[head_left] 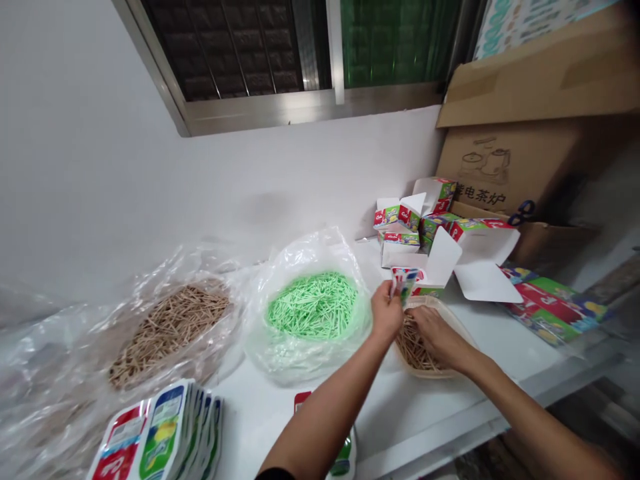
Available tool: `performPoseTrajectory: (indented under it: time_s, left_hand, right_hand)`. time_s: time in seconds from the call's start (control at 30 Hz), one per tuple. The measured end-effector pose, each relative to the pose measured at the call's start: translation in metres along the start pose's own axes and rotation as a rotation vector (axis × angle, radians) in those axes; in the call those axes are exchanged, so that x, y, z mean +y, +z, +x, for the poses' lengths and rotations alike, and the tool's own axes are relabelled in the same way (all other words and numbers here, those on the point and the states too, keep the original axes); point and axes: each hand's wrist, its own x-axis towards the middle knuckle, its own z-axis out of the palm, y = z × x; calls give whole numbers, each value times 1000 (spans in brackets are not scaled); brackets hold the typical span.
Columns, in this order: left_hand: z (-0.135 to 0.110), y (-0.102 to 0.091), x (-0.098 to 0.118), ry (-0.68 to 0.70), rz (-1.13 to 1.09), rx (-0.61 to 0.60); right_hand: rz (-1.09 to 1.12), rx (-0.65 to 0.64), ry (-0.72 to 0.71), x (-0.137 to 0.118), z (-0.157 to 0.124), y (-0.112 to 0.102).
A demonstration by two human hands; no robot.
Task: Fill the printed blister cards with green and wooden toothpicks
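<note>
Between the fingers and thumb of my left hand (pixel 387 312) is a small printed packet (pixel 405 281) in red, white, blue and green, held upright. My right hand (pixel 436 333) reaches into a pale plastic tub (pixel 467 331) of thin brown sticks (pixel 416 350), its fingers curled together among them. Whatever lies between those fingertips is too small to make out. To the left of my hands, a clear plastic bag (pixel 260 347) lies open around a heap of light green sticks (pixel 315 307).
Another open bag holds brown sticks (pixel 170 330) further left. Stacked printed packages (pixel 163 433) stand at the front left; another package (pixel 345 460) is partly behind my left forearm. Open printed boxes (pixel 400 217), a flat printed sheet (pixel 555 303) and a large carton (pixel 540 160) occupy the right.
</note>
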Motion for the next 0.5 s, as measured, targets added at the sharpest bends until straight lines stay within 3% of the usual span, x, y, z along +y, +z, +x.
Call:
performPoseTrajectory:
  time_s: [0.07, 0.13, 0.3, 0.5]
  left_hand:
    - [-6, 21, -8, -7, -21, -27]
    - [-9, 30, -10, -20, -42, -7]
    - [-8, 26, -4, -72, -87, 171]
    - [-24, 25, -7, -308, -401, 313]
  right_hand:
    - [155, 13, 10, -5, 1, -2]
    - [341, 71, 67, -8, 2, -5]
    - [670, 384, 210, -15, 7, -5]
    - [1225, 589, 305, -67, 14, 28]
